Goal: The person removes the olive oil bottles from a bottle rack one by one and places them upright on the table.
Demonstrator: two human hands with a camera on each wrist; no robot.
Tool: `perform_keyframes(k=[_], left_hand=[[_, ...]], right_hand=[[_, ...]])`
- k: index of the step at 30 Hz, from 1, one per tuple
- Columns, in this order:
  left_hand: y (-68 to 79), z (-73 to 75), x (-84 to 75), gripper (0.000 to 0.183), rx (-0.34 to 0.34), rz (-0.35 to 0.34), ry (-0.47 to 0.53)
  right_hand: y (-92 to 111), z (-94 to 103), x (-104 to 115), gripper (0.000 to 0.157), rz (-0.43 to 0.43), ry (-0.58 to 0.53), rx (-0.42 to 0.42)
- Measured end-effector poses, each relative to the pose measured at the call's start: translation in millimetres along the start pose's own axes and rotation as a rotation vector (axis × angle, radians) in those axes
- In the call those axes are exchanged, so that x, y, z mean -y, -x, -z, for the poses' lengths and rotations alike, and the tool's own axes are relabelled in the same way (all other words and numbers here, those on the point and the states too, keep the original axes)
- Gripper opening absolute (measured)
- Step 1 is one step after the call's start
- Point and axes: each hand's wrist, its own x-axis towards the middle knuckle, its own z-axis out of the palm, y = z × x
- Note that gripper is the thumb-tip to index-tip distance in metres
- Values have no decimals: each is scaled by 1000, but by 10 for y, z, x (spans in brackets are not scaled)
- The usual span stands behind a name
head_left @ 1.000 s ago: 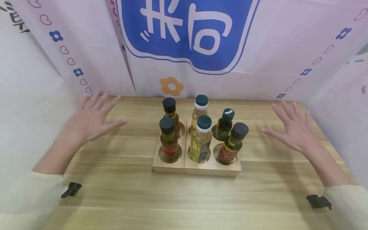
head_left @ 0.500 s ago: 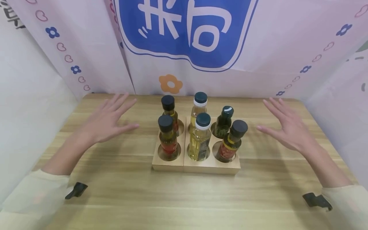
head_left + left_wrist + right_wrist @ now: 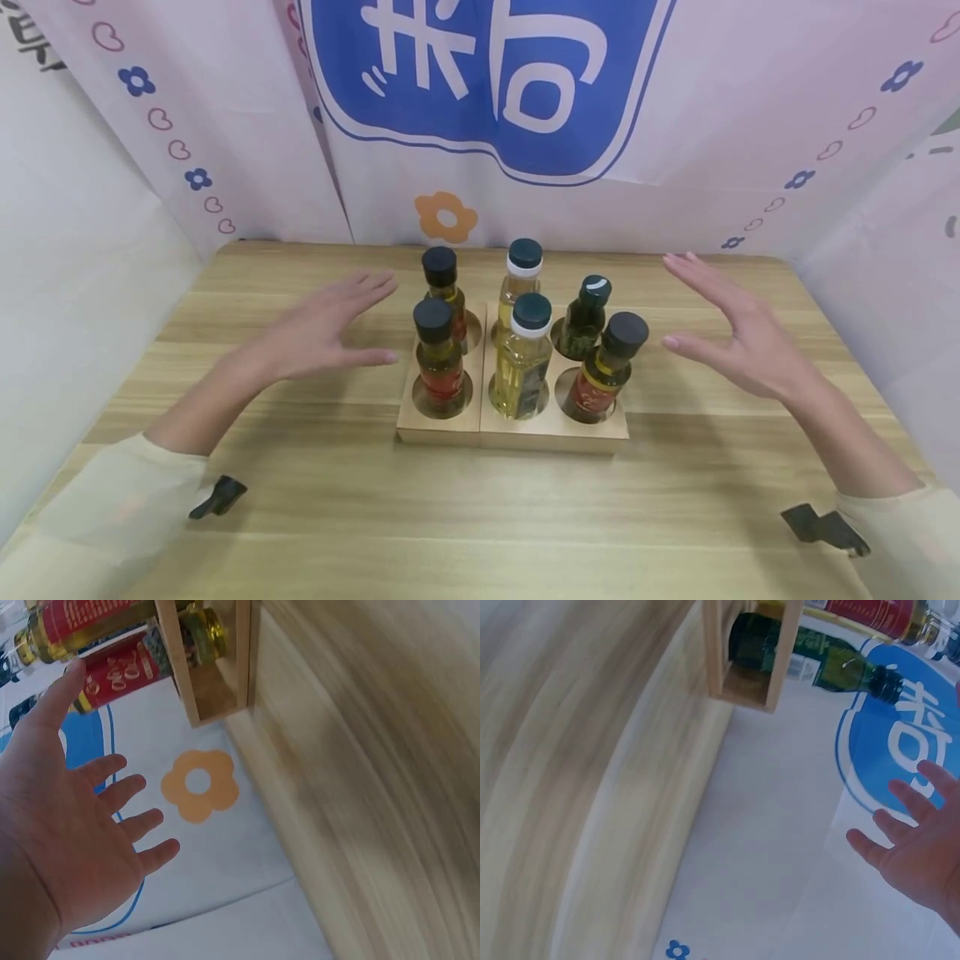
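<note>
My left hand [image 3: 330, 329] hovers just left of a wooden bottle rack [image 3: 551, 440], its fingers extended and thumb apart, holding nothing. On the other side my right hand [image 3: 738, 333] is held likewise, palm turned toward the rack and touching nothing. Upright in the rack's round holes stand several bottles. Two dark-capped bottles with red labels [image 3: 441, 379] are at left. Two clear bottles of yellow oil [image 3: 521, 371] with green caps fill the middle. At right are a small green bottle [image 3: 582, 329] and a red-labelled bottle [image 3: 597, 379]. The left wrist view shows "Olive Oil" on one label [image 3: 120, 671].
The wood-grain table [image 3: 480, 517] ends at a printed white backdrop [image 3: 675, 217] with a blue sign and an orange flower [image 3: 446, 218]. White side sheets [image 3: 82, 208] stand at left and right. Black straps hang near both cuffs.
My left hand has moved right, closer to the rack. My right hand has come slightly left and turned its palm inward. The bottles and rack have stayed put.
</note>
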Motion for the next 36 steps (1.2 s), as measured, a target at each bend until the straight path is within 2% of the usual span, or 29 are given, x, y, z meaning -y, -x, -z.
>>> perform_keyframes(k=[10,19,27,36], left_hand=[[-67,-174,-28,102,56,-32,57],[-149,-308,-15,114,75,-88,58],[-191,-373,-20,115,76,-120,84],[-245,-447,-16,114,61,-162,89]], right_hand=[[30,-37,253,87,161,-67,8],[-24,-113,385,73,316,-253,18],[-66,-184,409,67,351,-329,8],[-41,-225,445,64,263,-332,-30]])
